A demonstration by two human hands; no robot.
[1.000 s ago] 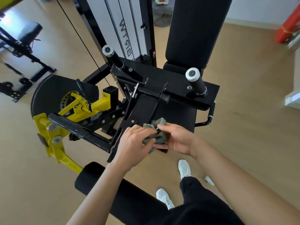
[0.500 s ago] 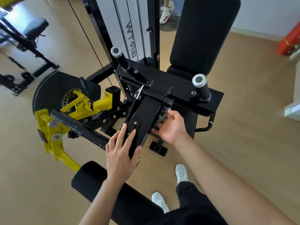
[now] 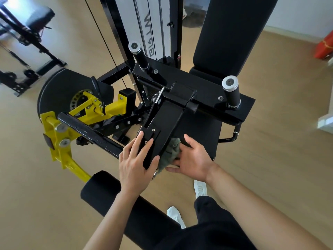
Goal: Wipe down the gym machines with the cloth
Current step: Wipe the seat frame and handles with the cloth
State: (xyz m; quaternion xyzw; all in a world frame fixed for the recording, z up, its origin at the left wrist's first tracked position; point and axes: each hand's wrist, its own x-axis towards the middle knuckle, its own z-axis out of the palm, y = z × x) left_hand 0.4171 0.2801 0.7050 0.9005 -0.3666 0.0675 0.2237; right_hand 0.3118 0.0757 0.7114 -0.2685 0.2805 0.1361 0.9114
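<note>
Right hand [image 3: 191, 159] holds the cloth [image 3: 170, 153], just beside the left hand [image 3: 136, 166].

A second ago both your hands bunched the cloth [image 3: 171, 152] together; your left hand [image 3: 135, 165] has since let go and lies flat on the near end of the black arm [image 3: 165, 120]. Your right hand [image 3: 191, 159] ran up the arm's right side and has come back down. The cloth, nearly hidden half a second ago, shows again against that edge.

Bright daylight, seemingly from upper left (wide-angle edges blurred, bent).
</note>
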